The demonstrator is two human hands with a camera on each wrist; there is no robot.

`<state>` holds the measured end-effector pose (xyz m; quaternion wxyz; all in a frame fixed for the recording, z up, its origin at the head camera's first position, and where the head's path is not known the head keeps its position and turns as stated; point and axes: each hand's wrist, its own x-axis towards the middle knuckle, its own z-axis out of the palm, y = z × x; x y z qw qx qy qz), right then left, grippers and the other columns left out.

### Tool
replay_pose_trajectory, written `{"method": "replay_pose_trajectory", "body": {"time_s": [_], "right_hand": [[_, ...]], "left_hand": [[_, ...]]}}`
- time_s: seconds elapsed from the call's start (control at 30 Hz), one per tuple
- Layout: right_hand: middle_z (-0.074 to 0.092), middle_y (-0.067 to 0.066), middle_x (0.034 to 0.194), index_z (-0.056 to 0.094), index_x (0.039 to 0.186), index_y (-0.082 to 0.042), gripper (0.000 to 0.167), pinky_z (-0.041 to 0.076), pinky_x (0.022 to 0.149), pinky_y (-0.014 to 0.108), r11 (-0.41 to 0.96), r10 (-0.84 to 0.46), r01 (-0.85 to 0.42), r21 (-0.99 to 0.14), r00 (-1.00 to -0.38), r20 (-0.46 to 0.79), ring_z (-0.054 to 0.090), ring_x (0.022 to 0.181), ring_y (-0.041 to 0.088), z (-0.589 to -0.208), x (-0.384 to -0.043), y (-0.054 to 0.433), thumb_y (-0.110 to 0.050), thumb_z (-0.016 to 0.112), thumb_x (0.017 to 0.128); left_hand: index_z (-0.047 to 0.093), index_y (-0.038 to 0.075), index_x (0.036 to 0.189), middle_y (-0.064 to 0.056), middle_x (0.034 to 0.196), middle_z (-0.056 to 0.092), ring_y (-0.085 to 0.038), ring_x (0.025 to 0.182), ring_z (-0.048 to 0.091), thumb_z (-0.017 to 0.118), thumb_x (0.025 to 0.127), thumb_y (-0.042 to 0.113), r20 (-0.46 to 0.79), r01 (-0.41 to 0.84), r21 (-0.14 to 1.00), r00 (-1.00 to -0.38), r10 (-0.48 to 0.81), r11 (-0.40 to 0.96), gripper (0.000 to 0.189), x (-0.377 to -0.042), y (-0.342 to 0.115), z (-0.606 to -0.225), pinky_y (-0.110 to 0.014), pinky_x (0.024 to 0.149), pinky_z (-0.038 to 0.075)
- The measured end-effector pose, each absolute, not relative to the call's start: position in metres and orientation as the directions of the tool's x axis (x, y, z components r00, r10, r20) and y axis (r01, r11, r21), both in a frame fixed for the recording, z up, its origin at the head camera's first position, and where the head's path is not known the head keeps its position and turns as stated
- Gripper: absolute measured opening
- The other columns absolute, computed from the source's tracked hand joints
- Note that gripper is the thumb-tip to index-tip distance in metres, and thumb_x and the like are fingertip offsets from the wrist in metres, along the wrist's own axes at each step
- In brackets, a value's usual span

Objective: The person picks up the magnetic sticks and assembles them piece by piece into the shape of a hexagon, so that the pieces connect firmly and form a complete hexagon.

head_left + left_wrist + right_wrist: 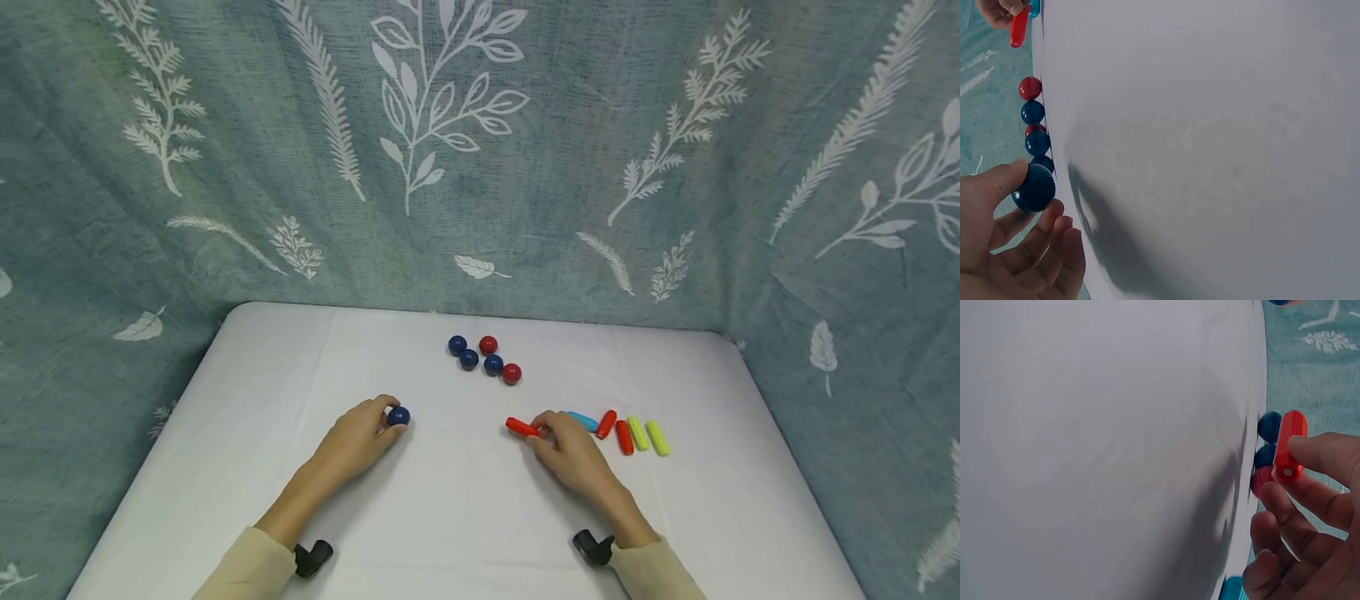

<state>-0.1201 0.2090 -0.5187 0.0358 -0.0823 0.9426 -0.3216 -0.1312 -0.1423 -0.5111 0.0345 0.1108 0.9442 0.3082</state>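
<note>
My left hand (362, 437) pinches a glossy dark blue ball (399, 416) between thumb and fingers over the left middle of the white table. In the left wrist view, the thumb presses the top of that blue ball (1034, 188), with the other fingers below it. Toward the right, my right hand (573, 457) grips a short red plastic stick (522, 427) by one end, its other end pointing left. The right wrist view shows a ribbed side and a small pale spot on the end of the red stick (1290, 447).
Beyond the hands, blue balls (468, 359) and red balls (512, 374) sit in a loose cluster. Beside my right hand lie a blue stick (582, 422), two red sticks (625, 437) and two yellow-green sticks (657, 437). A leaf-patterned green cloth (465, 242) hangs behind the table (225, 400).
</note>
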Motion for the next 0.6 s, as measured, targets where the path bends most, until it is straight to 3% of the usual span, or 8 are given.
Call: {"method": "replay_pose_trajectory", "body": {"time_s": [0.37,0.6], "right_hand": [[0.056,-0.006,0.089,0.068,0.111,-0.017,0.020,0.045,0.065,0.030,0.742,-0.284,-0.212,-0.636,-0.959,-0.012,0.050,0.075,0.013,-0.517,-0.137,0.181,-0.022,0.074,0.092],[0.057,-0.006,0.092,0.068,0.111,-0.019,0.019,0.046,0.067,0.030,0.718,-0.346,-0.252,-0.649,-0.938,-0.018,0.051,0.077,0.013,-0.520,-0.142,0.167,-0.022,0.073,0.093]], "left_hand": [[0.058,-0.001,0.124,0.000,0.078,0.056,-0.014,0.067,0.052,0.071,0.095,0.026,-0.020,0.137,0.586,-0.983,0.183,0.799,0.042,-0.122,-0.163,-0.513,-0.032,0.059,0.044],[0.058,-0.001,0.124,0.000,0.078,0.056,-0.015,0.065,0.052,0.071,0.095,0.028,-0.071,0.093,0.612,-0.983,0.172,0.785,0.043,-0.122,-0.166,-0.519,-0.032,0.057,0.044]]}}
